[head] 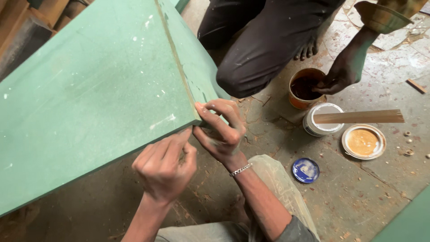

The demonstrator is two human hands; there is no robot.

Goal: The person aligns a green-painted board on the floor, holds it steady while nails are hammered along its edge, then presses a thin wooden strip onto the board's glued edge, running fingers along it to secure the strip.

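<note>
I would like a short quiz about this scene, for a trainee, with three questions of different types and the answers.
1. True or false: the right hand grips the corner of the green board.
2. Where does the wooden stick lie? A) across the white can B) inside the orange can C) on the blue lid
3. Fill in: the other person's hand reaches into the ___ can.

Key: 1 true; 2 A; 3 orange. The left hand touches the board's lower edge.
</note>
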